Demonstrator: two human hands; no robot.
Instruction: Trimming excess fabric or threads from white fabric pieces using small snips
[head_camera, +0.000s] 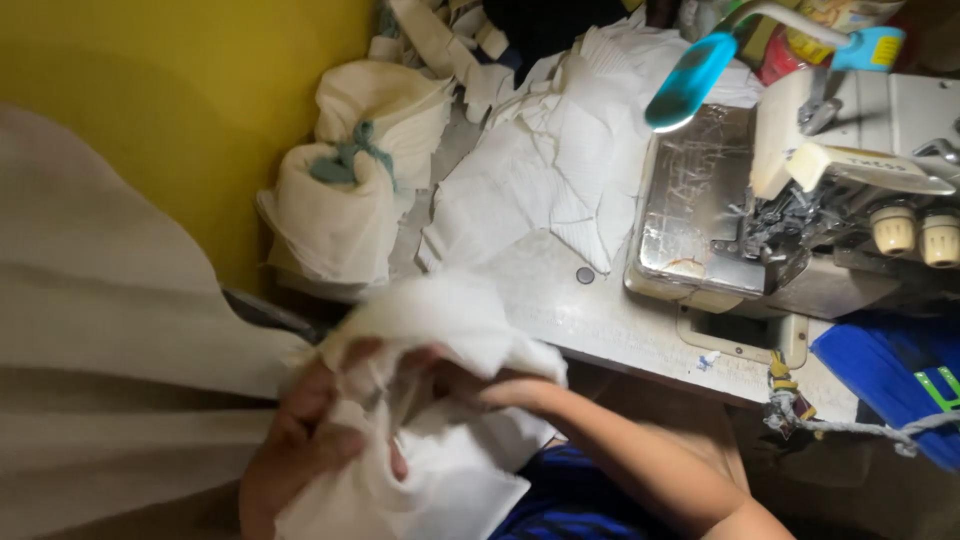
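Note:
Both hands hold a crumpled piece of white cloth (440, 330) low in the view, in front of the table edge. My left hand (300, 440) grips its lower left part, fingers curled into the folds. My right hand (480, 385) reaches in from the right, fingers tucked into the cloth's middle. The cloth hangs down over my lap. The picture is blurred around the hands.
A sewing machine (800, 200) with a metal plate stands at the right on a worn white table (600, 320). Several cut white fabric pieces (550, 170) lie heaped on the table. Tied cloth bundles (350, 190) sit by the yellow wall (180, 100). A teal lamp head (690, 80) hangs above; a blue item (890, 370) lies at right.

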